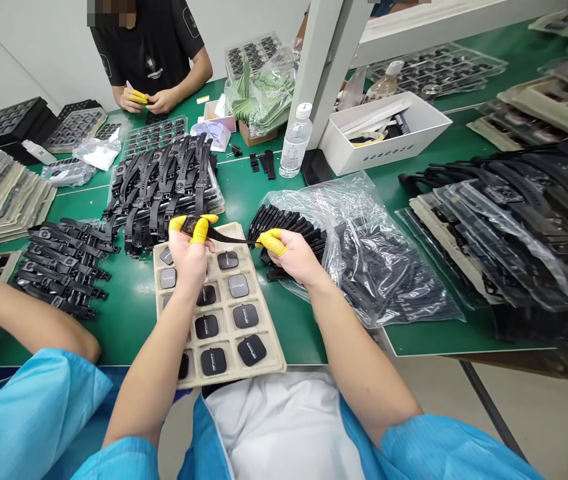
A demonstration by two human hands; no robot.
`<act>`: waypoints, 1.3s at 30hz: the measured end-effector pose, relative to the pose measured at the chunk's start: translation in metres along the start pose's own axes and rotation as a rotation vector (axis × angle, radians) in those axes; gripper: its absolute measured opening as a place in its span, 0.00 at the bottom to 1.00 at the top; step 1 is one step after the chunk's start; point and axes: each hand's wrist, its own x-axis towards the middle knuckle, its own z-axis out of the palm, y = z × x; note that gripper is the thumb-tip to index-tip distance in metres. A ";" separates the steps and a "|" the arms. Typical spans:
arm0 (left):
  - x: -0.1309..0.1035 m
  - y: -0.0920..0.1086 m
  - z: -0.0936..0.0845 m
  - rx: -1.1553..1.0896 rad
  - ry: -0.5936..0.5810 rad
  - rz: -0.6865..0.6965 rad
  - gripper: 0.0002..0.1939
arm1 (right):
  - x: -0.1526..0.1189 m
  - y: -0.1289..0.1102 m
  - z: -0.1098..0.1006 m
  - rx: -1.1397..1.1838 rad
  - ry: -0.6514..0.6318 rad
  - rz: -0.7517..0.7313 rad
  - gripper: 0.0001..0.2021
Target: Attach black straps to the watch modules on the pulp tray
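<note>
My left hand, with yellow finger cots, grips a black watch by its case above a beige tray. A black strap stretches from it to the right, its far end pinched in the yellow-tipped fingers of my right hand. The beige compartment tray lies below, holding several dark square watch pieces, some with pale lettering. Just beyond my right hand is a row of black straps, beside a clear plastic bag full of more straps. My left forearm hides part of the tray.
Piles of strapped watches lie ahead and to the left. A water bottle and a white box stand by a post. Stacked trays are at right. A co-worker's bare arm reaches in from the left; another person sits opposite.
</note>
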 end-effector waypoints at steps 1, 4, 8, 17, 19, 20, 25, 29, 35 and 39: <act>0.003 0.000 -0.003 0.009 0.016 0.011 0.30 | 0.000 0.000 -0.001 -0.047 -0.016 -0.024 0.26; 0.015 0.002 -0.015 0.018 0.142 0.075 0.29 | 0.000 -0.001 -0.009 -0.114 0.002 -0.070 0.25; 0.022 0.002 -0.020 0.000 0.197 0.068 0.29 | 0.005 -0.001 -0.021 0.104 0.183 -0.081 0.25; -0.006 -0.013 0.004 0.051 -0.224 -0.219 0.28 | -0.009 -0.002 0.014 0.181 0.043 -0.059 0.24; -0.005 -0.011 0.002 0.024 -0.234 -0.231 0.28 | -0.011 -0.002 0.018 0.191 0.024 -0.030 0.24; -0.003 -0.009 0.000 -0.007 -0.220 -0.239 0.28 | -0.011 -0.003 0.019 0.203 0.033 -0.023 0.23; 0.003 -0.007 -0.007 -0.110 -0.124 -0.306 0.25 | -0.005 -0.003 0.010 0.283 0.206 -0.025 0.21; -0.003 -0.011 -0.001 0.064 -0.227 -0.308 0.25 | -0.003 -0.001 0.008 0.300 0.246 -0.028 0.18; -0.005 -0.013 -0.002 -0.006 -0.354 -0.346 0.25 | -0.006 0.003 0.017 0.242 0.148 -0.037 0.20; -0.005 -0.020 -0.009 0.329 -0.426 -0.123 0.19 | -0.008 0.003 0.018 0.217 0.081 -0.069 0.19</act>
